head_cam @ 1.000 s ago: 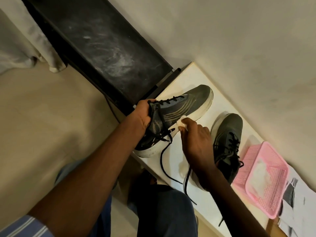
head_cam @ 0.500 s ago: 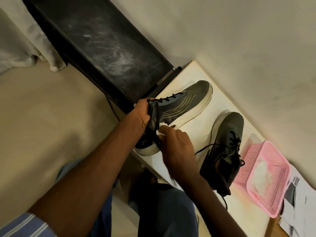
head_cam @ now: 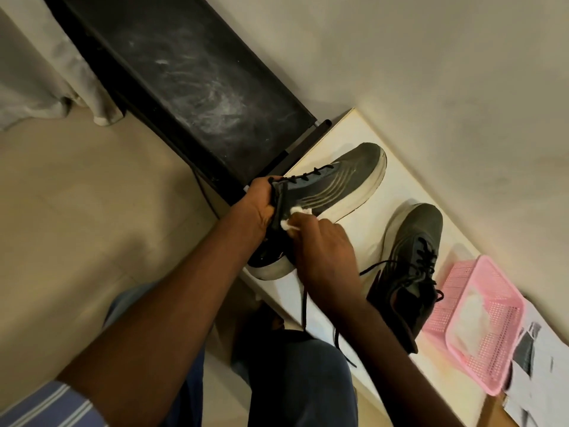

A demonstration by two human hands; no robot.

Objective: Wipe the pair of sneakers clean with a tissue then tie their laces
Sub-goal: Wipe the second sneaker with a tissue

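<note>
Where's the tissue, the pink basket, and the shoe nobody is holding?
tissue (head_cam: 296, 212): head view, white wad peeking past the right hand's fingers.
pink basket (head_cam: 505, 377): head view, its near mesh wall.
other shoe (head_cam: 418, 226): head view, its dark toe.

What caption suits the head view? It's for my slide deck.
Left hand grips the dark grey white-soled sneaker while the right hand rubs its side with a white tissue.
</note>
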